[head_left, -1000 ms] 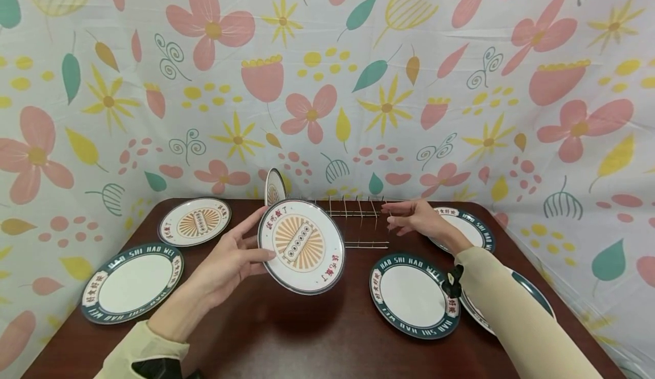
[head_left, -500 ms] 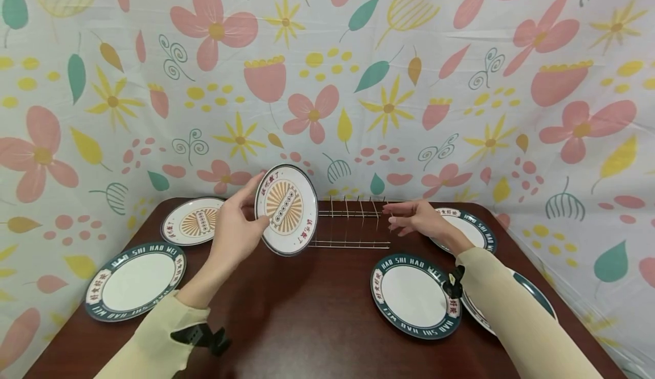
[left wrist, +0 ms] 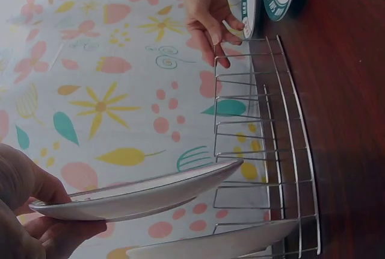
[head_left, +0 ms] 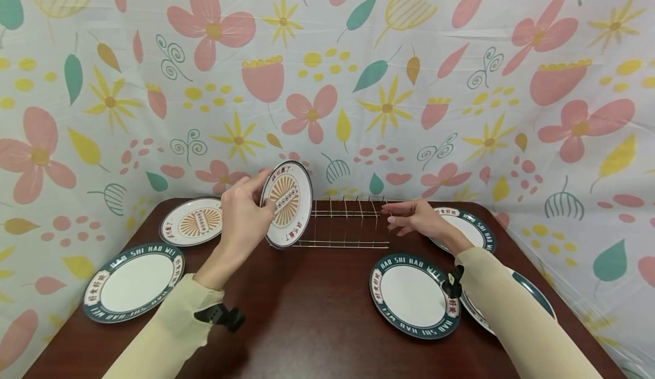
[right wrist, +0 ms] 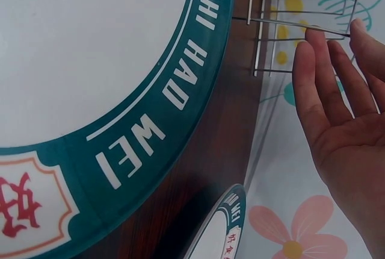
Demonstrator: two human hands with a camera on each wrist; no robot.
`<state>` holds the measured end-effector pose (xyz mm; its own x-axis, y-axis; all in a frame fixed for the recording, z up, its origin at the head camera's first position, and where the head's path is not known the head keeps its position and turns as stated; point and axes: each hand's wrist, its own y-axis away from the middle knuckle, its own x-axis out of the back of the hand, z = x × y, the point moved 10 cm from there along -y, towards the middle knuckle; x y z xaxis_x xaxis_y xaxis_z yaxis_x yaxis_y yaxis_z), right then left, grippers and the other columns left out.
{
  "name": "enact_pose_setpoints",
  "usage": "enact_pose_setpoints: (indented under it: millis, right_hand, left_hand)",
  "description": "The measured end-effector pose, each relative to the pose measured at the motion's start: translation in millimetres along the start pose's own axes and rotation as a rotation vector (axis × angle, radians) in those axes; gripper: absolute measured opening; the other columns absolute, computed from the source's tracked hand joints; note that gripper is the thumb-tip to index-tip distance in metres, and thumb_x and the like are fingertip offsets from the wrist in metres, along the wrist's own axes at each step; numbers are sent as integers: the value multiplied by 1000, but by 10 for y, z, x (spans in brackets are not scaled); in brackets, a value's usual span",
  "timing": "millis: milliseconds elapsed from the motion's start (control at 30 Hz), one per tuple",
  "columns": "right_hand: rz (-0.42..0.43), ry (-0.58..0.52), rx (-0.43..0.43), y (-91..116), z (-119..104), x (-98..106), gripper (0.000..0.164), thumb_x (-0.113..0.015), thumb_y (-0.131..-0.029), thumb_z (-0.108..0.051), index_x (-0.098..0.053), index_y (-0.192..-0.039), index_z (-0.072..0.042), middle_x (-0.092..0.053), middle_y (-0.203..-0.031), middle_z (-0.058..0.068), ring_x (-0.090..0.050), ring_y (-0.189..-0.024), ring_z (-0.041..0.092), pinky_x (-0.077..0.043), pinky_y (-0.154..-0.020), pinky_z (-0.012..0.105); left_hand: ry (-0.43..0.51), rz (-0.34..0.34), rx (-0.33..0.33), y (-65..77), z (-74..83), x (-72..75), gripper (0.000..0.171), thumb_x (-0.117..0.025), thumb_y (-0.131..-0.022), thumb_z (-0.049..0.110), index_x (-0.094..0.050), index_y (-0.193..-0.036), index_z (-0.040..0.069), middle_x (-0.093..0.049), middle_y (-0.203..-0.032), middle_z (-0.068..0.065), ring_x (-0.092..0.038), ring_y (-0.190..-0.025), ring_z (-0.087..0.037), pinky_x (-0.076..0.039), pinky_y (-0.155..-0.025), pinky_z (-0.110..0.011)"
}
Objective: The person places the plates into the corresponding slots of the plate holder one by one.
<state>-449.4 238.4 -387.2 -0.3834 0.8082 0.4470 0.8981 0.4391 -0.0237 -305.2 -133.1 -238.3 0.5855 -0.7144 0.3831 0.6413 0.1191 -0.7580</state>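
Note:
My left hand (head_left: 245, 211) grips a white plate (head_left: 289, 204) by its left edge, thumb on the front face and fingers behind. The plate carries an orange sunburst print and stands tilted on edge, over the left part of a wire dish rack (head_left: 353, 246). In the left wrist view its lower edge reaches in among the rack's wires, and a second plate (left wrist: 222, 241) stands in the end of the rack. That second plate is hidden in the head view. My right hand (head_left: 417, 220) pinches an end wire of the rack at its right side.
Left on the brown table (head_left: 307, 322) lie a sunburst plate (head_left: 179, 220) and a green-rimmed plate (head_left: 135, 282). Green-rimmed plates lie on the right: one at the front (head_left: 414, 296), one at the back (head_left: 471, 228), and one (head_left: 534, 294) partly under my right sleeve. A flowered cloth hangs behind.
My left hand has carried the plate back and to the left, up to the rack, and turned it more edge-on. The standing plate is now hidden behind it. My right hand has stayed put.

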Motion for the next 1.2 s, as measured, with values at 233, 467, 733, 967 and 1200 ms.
enact_pose_setpoints:
  millis: [233, 467, 733, 967, 1200]
  right_hand:
    - [-4, -1, 1, -6, 7, 7, 46, -70, -102, -8, -60, -145, 4, -57, -145, 30, -73, -106, 41, -63, -82, 49]
    - [-14, -10, 13, -10, 12, -11, 47, -71, -102, -8, -59, -146, 4, -55, -146, 32, -71, -109, 44, -63, -82, 49]
    - [1, -8, 12, 9, -6, -11, 47, -71, -101, -9, -60, -145, 4, -58, -145, 29, -72, -107, 40, -62, -83, 50]
    - [-1, -2, 20, 20, -20, -19, 47, -71, -102, -10, -59, -145, 5, -58, -145, 29, -72, -108, 40, -62, -84, 52]
    - [3, -15, 7, 26, 8, 1, 48, -71, -102, -11, -58, -147, 4, -56, -146, 29, -71, -110, 43, -61, -86, 55]
  left_hand:
    - [-31, 49, -33, -96, 45, -27, 63, -65, -72, -14, -75, -131, 6, -60, -79, -12, -53, -69, -29, -42, -65, -43]
    - [-95, 77, -105, -158, 249, -82, 62, -64, -71, -15, -74, -130, 2, -56, -81, -14, -52, -65, -35, -48, -63, -47]
    - [-182, 74, -109, -198, 243, -244, 61, -64, -70, -18, -74, -128, 0, -52, -82, -15, -55, -65, -38, -51, -62, -52]
    - [-146, 22, -8, -200, 58, -429, 61, -64, -73, -17, -73, -131, 2, -53, -85, -15, -52, -69, -34, -50, -64, -49]
    - [-84, -21, 74, -158, -75, -526, 48, -70, -82, -12, -75, -128, 0, -55, -84, -14, -52, -74, -32, -48, -68, -46]
